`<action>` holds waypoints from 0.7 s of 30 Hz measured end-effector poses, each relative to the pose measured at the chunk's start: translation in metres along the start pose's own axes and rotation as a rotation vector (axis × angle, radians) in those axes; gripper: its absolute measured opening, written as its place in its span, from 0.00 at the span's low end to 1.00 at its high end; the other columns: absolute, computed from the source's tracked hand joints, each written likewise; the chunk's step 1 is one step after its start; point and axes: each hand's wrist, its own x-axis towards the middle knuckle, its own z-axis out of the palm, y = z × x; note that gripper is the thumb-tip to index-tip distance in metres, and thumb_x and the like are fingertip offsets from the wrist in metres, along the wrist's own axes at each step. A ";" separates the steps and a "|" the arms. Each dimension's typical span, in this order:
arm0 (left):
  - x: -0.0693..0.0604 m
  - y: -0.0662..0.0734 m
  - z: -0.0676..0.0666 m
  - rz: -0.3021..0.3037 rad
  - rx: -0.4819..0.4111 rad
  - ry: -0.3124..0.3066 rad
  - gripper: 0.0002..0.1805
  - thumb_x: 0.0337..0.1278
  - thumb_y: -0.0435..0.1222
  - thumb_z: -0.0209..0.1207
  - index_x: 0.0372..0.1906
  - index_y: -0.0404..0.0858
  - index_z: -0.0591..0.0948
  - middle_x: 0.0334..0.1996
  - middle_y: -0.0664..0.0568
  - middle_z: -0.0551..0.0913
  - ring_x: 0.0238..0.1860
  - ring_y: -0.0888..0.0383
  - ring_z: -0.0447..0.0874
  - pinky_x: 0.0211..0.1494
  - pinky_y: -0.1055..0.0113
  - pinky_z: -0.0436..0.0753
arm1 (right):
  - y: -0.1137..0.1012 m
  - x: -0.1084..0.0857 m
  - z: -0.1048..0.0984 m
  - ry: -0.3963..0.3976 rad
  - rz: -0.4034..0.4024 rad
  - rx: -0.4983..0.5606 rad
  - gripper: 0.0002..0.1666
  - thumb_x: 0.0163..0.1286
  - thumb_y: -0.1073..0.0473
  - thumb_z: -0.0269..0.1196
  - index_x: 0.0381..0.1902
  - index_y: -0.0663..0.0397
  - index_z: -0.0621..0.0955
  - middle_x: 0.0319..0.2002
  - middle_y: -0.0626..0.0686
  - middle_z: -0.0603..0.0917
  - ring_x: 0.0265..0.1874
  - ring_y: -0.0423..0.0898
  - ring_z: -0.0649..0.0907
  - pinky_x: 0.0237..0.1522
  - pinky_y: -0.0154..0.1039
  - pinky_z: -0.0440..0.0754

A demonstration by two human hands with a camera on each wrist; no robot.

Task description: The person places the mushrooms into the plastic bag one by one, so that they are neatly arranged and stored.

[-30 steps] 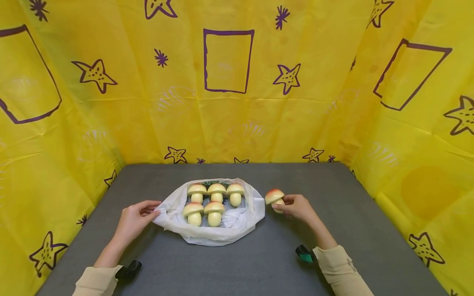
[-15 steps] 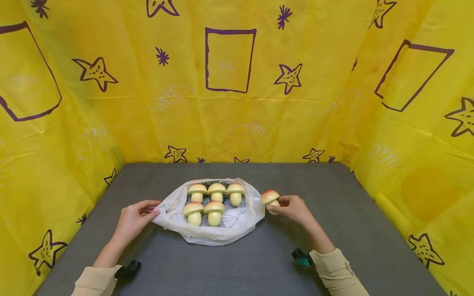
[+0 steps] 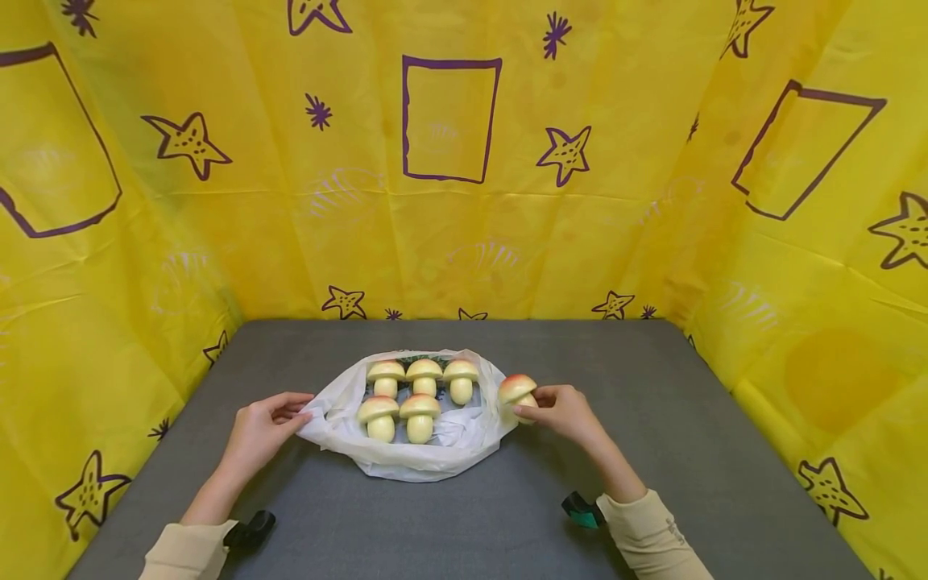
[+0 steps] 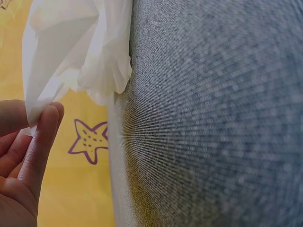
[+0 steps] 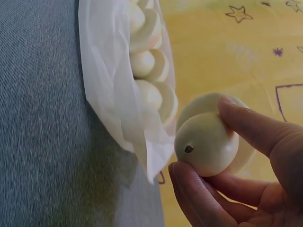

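A white plastic bag (image 3: 435, 463) lies with its mouth spread wide on the grey table. Inside it several toy mushrooms (image 3: 419, 417) with cream stems and reddish caps sit in two rows. My left hand (image 3: 264, 431) pinches the bag's left edge between thumb and fingers; the left wrist view shows the pinched plastic (image 4: 42, 90). In my right hand (image 3: 569, 415) is another toy mushroom (image 3: 517, 390), gripped by its stem, cap tilted up at the bag's right edge. The right wrist view shows the held mushroom's stem end (image 5: 206, 144) with a small dark mark.
Dark grey cloth covers the table (image 3: 464, 532). Yellow curtains (image 3: 464, 225) with purple stars and squares enclose its back and both sides. A black wrist strap (image 3: 250, 529) shows at the left sleeve and another strap (image 3: 582, 510) at the right.
My right hand has moved left with the mushroom, from beside the bag to over its right edge. The left hand keeps its hold on the bag and has hardly moved.
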 end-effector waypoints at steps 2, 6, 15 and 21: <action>0.000 0.000 0.000 0.003 0.001 0.003 0.13 0.46 0.32 0.70 0.41 0.39 0.86 0.30 0.51 0.86 0.27 0.73 0.78 0.30 0.83 0.77 | -0.003 -0.001 0.002 0.002 -0.004 -0.011 0.21 0.52 0.47 0.73 0.34 0.59 0.85 0.26 0.51 0.87 0.21 0.39 0.81 0.26 0.33 0.78; 0.000 0.001 0.000 0.002 0.000 0.003 0.13 0.46 0.32 0.70 0.41 0.39 0.86 0.30 0.51 0.86 0.27 0.73 0.78 0.31 0.83 0.77 | -0.010 -0.001 0.006 0.019 -0.002 -0.032 0.21 0.51 0.46 0.73 0.30 0.58 0.85 0.24 0.49 0.86 0.21 0.39 0.78 0.25 0.33 0.76; -0.001 0.001 -0.001 -0.001 -0.001 0.003 0.14 0.46 0.32 0.70 0.41 0.38 0.86 0.30 0.50 0.86 0.27 0.72 0.78 0.31 0.82 0.78 | -0.018 0.000 0.017 0.058 0.010 -0.061 0.19 0.50 0.45 0.73 0.28 0.56 0.86 0.23 0.48 0.85 0.21 0.40 0.76 0.24 0.33 0.73; -0.001 -0.001 -0.001 -0.001 -0.006 0.003 0.13 0.46 0.32 0.70 0.41 0.39 0.86 0.30 0.50 0.86 0.27 0.72 0.78 0.31 0.83 0.77 | -0.025 0.000 0.022 0.065 0.015 -0.036 0.19 0.50 0.45 0.73 0.29 0.56 0.86 0.25 0.49 0.86 0.21 0.38 0.79 0.25 0.33 0.76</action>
